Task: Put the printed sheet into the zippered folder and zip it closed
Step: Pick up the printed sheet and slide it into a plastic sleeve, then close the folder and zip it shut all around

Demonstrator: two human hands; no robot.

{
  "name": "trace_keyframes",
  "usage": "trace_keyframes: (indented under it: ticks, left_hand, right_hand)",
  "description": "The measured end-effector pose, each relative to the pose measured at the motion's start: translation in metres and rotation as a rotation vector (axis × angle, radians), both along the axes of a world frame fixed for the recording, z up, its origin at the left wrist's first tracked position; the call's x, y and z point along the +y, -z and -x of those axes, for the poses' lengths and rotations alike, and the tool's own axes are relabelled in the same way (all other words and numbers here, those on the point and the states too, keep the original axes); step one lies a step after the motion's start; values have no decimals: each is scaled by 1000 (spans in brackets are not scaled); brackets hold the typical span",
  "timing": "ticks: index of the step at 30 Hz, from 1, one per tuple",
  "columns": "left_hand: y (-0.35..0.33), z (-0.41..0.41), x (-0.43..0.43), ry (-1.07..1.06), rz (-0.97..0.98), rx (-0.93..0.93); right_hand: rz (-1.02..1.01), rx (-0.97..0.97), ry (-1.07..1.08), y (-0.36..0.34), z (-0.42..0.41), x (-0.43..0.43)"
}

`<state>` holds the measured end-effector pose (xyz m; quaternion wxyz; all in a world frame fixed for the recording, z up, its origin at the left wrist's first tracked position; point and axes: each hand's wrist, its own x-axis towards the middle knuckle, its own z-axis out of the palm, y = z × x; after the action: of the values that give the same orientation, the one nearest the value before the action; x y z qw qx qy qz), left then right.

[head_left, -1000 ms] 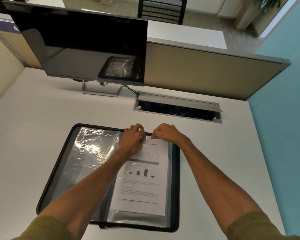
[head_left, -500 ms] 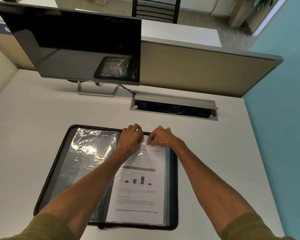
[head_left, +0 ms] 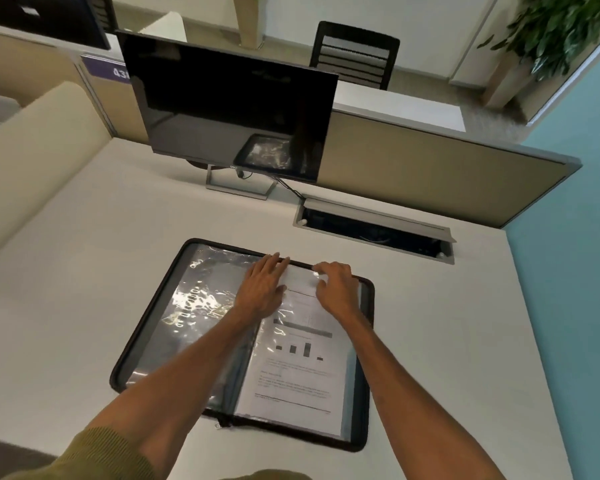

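Note:
A black zippered folder [head_left: 146,320] lies open flat on the white desk, with shiny clear sleeves on its left half. The printed sheet [head_left: 295,372], showing a bar chart and text, lies in the right half under a clear sleeve. My left hand [head_left: 262,289] rests flat with fingers spread on the sheet's top left corner. My right hand [head_left: 336,287] sits at the sheet's top right, fingertips pinching the top edge of the clear sleeve. The zipper pull [head_left: 219,425] hangs at the folder's near edge.
A dark monitor [head_left: 229,109] on a metal stand stands at the back of the desk. An open cable tray [head_left: 374,233] is sunk into the desk behind the folder. A beige partition [head_left: 430,174] closes the far edge. A teal wall runs along the right.
The camera view has tilted up and shifted right. My left hand has flattened out with fingers spread, and both hands stay at the sheet's top edge.

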<state>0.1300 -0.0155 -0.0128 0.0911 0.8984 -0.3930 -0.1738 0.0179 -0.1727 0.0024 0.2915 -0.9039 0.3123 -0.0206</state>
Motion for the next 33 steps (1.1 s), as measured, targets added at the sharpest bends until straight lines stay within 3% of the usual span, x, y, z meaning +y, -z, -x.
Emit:
trace_keyframes:
  ticks: [9,15,24,33]
  left_hand:
    - [1,-6,149,-355,-87,-75]
    - [3,-6,211,-603,-106,31]
    - [-4,-23,221,-640,-19,123]
    - [-46,-18,224,-634,100,-26]
  right_hand:
    - [-74,-44,-196,15,-9,115]
    - [-3,-1,-196,29,-6,166]
    - [57,86,-255,32,-6,182]
    - [-55,108,-382,18,7,166]
